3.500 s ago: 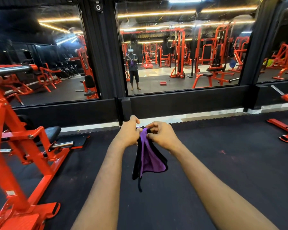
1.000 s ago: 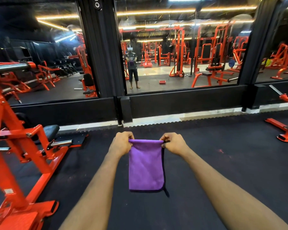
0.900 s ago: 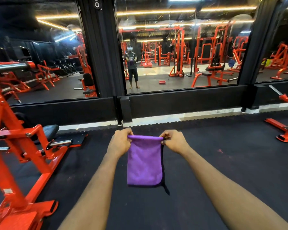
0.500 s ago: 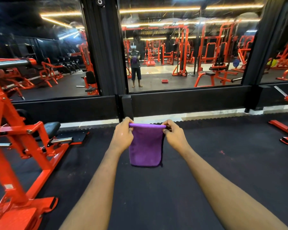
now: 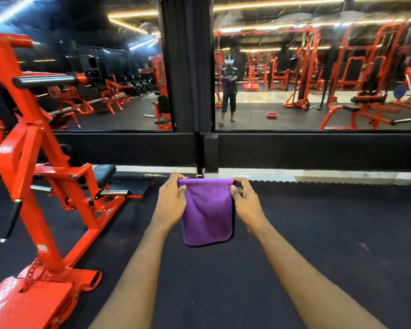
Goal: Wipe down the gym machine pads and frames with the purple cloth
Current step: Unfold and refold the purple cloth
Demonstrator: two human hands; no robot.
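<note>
None of the wiping looks begun: no pad or frame is under the cloth, so by my reading the whole job is left. Mirror wall [image 5: 318, 79] ahead, reflecting rows of red machines and the person standing with arms out. Black rubber floor [image 5: 318, 233] below. Red gym machine [image 5: 33, 162] at far left, sloped frame and footplate near the camera, black seat pad [image 5: 103, 173] low behind the frame; well apart from both hands. Purple cloth [image 5: 208, 212] held out at centre, above the floor, touching no machine. It seems folded over along its top edge and hangs flat as a neat rectangle, lower corners rounded, plush, no soil visible. Left grip [image 5: 171, 203] pinches the top left corner, thumb in front, fingers curled behind; right grip [image 5: 247, 203] pinches the top right corner likewise. Judged step: readying the cloth before going to the machine.
</note>
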